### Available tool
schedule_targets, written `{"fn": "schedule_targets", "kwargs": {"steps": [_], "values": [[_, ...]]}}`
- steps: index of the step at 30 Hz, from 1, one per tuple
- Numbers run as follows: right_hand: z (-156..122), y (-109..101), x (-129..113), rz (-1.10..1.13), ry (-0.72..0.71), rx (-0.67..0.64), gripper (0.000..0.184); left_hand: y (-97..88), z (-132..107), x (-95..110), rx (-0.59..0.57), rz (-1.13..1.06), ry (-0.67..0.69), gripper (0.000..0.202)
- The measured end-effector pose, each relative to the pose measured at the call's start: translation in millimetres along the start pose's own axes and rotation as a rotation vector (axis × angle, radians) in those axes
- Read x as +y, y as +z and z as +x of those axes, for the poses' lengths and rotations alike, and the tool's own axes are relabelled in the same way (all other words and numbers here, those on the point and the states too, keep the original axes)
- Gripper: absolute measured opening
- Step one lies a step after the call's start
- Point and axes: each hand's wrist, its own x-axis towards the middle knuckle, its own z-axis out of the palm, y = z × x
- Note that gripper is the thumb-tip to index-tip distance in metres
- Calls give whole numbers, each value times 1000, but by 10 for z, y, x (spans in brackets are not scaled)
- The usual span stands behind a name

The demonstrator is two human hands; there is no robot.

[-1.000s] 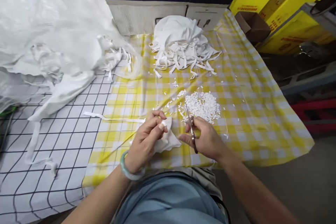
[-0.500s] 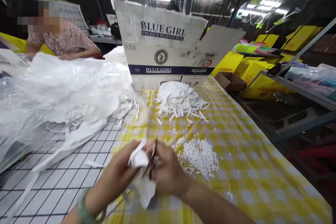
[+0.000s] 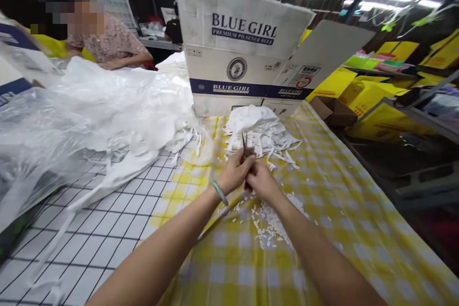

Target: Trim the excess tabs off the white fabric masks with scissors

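Note:
My two hands meet over the yellow checked cloth, just in front of a heap of white fabric pieces with straps (image 3: 253, 126). Scissors (image 3: 245, 142) point away from me, their blades slightly apart and rising above my fingers. My right hand (image 3: 263, 181) is closed around the handle end, which is mostly covered. The fingers of my left hand (image 3: 234, 172) are curled beside the scissors; what they grip is hidden. A green bangle (image 3: 220, 192) circles my left wrist. Small white clippings (image 3: 268, 229) lie scattered below my right hand and forearm.
A large open beer carton (image 3: 236, 69) stands behind the heap. White fabric and clear plastic (image 3: 132, 105) cover much of the left side, over a grid-patterned cloth (image 3: 107, 229). Across the table sits another person (image 3: 122, 45). Shelving and yellow bags (image 3: 373, 98) stand at right.
Both hands have moved forward and right, closer to the white heap. The white fabric piece that my left hand held no longer shows between my hands. The view has shifted slightly left.

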Motion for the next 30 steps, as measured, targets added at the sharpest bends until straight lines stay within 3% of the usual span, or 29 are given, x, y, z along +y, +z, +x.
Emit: {"fn": "schedule_targets", "kwargs": {"steps": [3,5,8,12,14,16,19,24,26,28,30], "values": [[-326,372,72,23,40,-47,12,65,-340,-121,27,67,-56,28],[-356,457,44,11,48,-7,14,-53,-404,-173,34,109,-50,25],[-260,409,-32,-20,44,109,19,-497,-250,-340,67,196,-75,26],[-196,318,-149,-61,33,185,35,-1254,212,-775,190,424,-240,28],[-249,331,-210,-98,-10,146,39,-1492,356,-959,173,525,-294,35],[-347,368,-248,-134,-47,112,40,-1584,311,-1033,118,599,-311,36],[-554,432,-222,-102,9,55,37,-1506,-204,-917,35,665,-279,21],[-1017,578,-125,127,149,-170,25,-1049,-1680,-388,-72,642,-224,21],[-1206,634,-139,151,164,-230,22,-817,-2153,-179,-85,586,-218,19],[-1367,669,-167,160,186,-257,21,-629,-2456,-17,-100,506,-205,19],[-1489,679,-188,157,221,-262,23,-555,-2567,73,-154,390,-167,17]]}}
